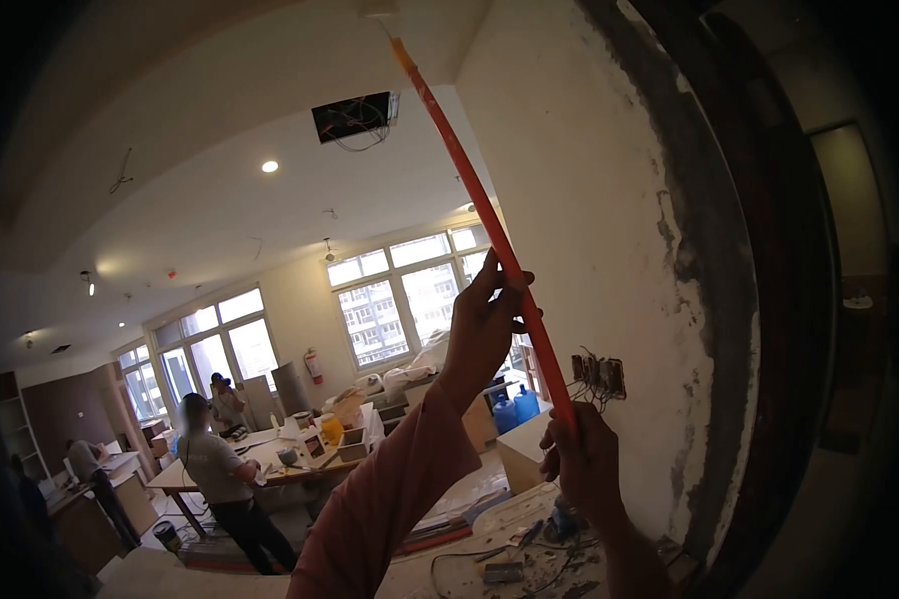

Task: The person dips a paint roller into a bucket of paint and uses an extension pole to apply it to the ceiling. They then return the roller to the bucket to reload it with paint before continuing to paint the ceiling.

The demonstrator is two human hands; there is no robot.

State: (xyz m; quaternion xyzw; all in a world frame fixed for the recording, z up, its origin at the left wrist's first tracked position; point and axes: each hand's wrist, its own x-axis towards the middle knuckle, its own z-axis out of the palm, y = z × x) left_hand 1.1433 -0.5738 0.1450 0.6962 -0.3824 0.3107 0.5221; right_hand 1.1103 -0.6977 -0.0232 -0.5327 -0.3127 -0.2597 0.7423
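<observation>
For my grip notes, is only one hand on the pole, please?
No, the left hand and right hand both hold the pole.

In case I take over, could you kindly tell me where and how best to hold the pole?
Probably take the pole by its lower half, from below, hands spaced apart like the left hand and right hand: it is long, slim and slants upward.

Wall (589, 220) right of pole (461, 162) | wiring box (599, 376) in wall | windows (400, 304) behind, left of pole | table (175, 475) before windows
</observation>
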